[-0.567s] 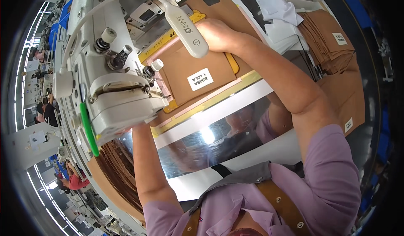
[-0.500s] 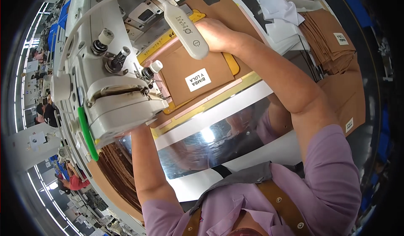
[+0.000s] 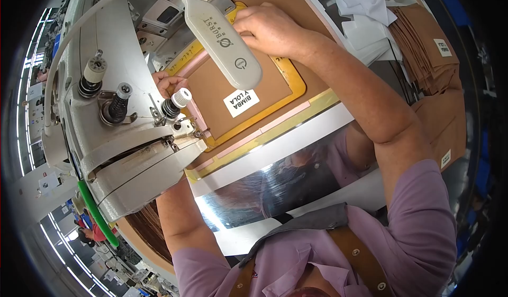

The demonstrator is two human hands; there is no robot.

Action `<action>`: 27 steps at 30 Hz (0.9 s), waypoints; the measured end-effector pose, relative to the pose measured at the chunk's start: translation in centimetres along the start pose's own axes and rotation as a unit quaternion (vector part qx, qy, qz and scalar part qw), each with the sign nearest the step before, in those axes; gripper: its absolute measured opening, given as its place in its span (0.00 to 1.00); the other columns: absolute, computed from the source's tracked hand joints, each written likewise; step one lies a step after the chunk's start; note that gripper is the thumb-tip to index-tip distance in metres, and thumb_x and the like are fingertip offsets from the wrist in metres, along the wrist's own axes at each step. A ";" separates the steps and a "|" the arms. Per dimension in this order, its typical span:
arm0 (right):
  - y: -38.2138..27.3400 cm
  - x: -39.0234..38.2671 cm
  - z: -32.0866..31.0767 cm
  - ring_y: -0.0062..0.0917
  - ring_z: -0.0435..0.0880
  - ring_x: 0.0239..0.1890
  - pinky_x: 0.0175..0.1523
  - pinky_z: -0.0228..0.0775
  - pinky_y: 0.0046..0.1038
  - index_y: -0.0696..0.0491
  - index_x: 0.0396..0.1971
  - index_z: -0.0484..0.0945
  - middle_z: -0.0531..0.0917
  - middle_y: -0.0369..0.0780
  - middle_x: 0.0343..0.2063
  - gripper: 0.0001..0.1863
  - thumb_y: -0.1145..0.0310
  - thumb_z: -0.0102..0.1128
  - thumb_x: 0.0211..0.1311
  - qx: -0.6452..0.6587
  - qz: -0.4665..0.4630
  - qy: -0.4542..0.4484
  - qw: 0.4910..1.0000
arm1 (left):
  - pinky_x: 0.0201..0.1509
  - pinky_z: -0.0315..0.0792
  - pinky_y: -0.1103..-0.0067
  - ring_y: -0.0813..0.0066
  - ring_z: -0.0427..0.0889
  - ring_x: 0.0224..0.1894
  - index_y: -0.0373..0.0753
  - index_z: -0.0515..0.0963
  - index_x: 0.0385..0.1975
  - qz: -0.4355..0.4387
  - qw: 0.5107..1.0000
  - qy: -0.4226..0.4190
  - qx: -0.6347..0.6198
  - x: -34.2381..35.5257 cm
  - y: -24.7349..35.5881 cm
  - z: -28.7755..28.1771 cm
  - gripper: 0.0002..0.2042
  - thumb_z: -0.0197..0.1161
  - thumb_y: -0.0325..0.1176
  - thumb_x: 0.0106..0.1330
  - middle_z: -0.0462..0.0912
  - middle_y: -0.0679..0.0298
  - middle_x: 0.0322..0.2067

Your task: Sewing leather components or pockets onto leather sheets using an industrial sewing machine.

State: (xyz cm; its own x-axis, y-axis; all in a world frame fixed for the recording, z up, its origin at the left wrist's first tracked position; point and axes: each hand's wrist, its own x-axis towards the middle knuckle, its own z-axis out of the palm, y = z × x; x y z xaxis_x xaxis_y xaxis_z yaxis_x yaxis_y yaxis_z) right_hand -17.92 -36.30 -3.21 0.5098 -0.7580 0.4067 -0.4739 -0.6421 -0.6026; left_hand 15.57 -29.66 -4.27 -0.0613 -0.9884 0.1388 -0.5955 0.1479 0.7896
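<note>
- At far left, one sewing machine (image 3: 114,138), grey-white, with two knobbed tension posts on top and a green strip along its lower edge.
- Behind the machine head, one left hand (image 3: 165,81): only fingertips show, resting at the near edge of the template; whether they pinch anything I cannot tell.
- Over the middle, one white lamp (image 3: 223,45) on a curved white stalk, oblong, with a round button near its tip.
- Under the lamp, one template (image 3: 288,82): a yellow frame with pink strips, lying flat on the machine bed and holding one brown fabric piece (image 3: 222,85).
- On that fabric, one small white rectangular label (image 3: 241,102) with dark print, tilted, just below the lamp tip.
- Above the template's far corner, one right hand (image 3: 270,29), fingers curled together and pressed down on the frame's edge.
- Below, one shiny metal plate (image 3: 275,188) mirrors the person.
- At right, one stack of brown fabric (image 3: 423,48) carries a white rectangular label; a second such label sits lower on brown fabric.
- Beside the stack, white cloth (image 3: 362,3).
</note>
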 end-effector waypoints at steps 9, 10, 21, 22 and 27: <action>1.6 -1.3 -1.0 0.32 0.84 0.40 0.52 0.74 0.36 0.47 0.29 0.88 0.84 0.35 0.34 0.10 0.57 0.72 0.58 -0.025 0.083 0.033 0.996 | 0.54 0.70 0.69 0.62 0.74 0.47 0.38 0.85 0.31 0.074 0.976 -0.029 0.204 1.8 1.0 0.0 0.07 0.77 0.30 0.57 0.77 0.59 0.40; 1.4 -1.4 -0.9 0.32 0.85 0.40 0.53 0.74 0.36 0.47 0.28 0.88 0.84 0.35 0.34 0.09 0.58 0.72 0.58 -0.053 0.093 0.047 0.993 | 0.54 0.70 0.69 0.62 0.74 0.47 0.38 0.85 0.31 0.073 0.976 -0.029 0.202 1.8 1.3 0.3 0.07 0.77 0.30 0.57 0.77 0.59 0.40; 1.6 -1.5 1.1 0.28 0.85 0.39 0.53 0.71 0.37 0.45 0.27 0.87 0.84 0.32 0.36 0.04 0.62 0.71 0.57 -0.141 0.109 0.108 0.978 | 0.61 0.69 0.68 0.62 0.75 0.54 0.35 0.83 0.27 -0.014 0.990 -0.035 0.132 2.0 1.7 0.8 0.08 0.78 0.27 0.56 0.77 0.57 0.44; 1.5 -1.5 1.0 0.28 0.85 0.39 0.53 0.71 0.37 0.44 0.28 0.87 0.84 0.32 0.36 0.04 0.62 0.71 0.57 -0.137 0.109 0.104 0.979 | 0.61 0.69 0.68 0.62 0.75 0.54 0.35 0.83 0.27 -0.016 0.990 -0.035 0.134 2.1 1.3 0.3 0.08 0.78 0.27 0.56 0.77 0.57 0.44; 1.1 -1.1 1.9 0.30 0.85 0.40 0.52 0.71 0.38 0.43 0.33 0.86 0.84 0.33 0.36 0.04 0.63 0.70 0.57 -0.130 0.083 0.136 0.979 | 0.59 0.71 0.66 0.61 0.76 0.52 0.37 0.83 0.27 0.203 0.949 -0.134 0.200 2.3 -2.6 -3.3 0.07 0.77 0.26 0.54 0.78 0.56 0.42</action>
State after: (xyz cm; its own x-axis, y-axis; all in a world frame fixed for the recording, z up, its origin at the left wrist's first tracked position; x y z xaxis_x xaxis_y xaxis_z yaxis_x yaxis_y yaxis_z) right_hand -17.67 -36.01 -5.61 0.2176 -0.8336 0.5077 -0.7187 -0.4888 -0.4945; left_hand 19.63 -32.24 -3.96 -0.5209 -0.8335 0.1842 -0.7322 0.5472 0.4056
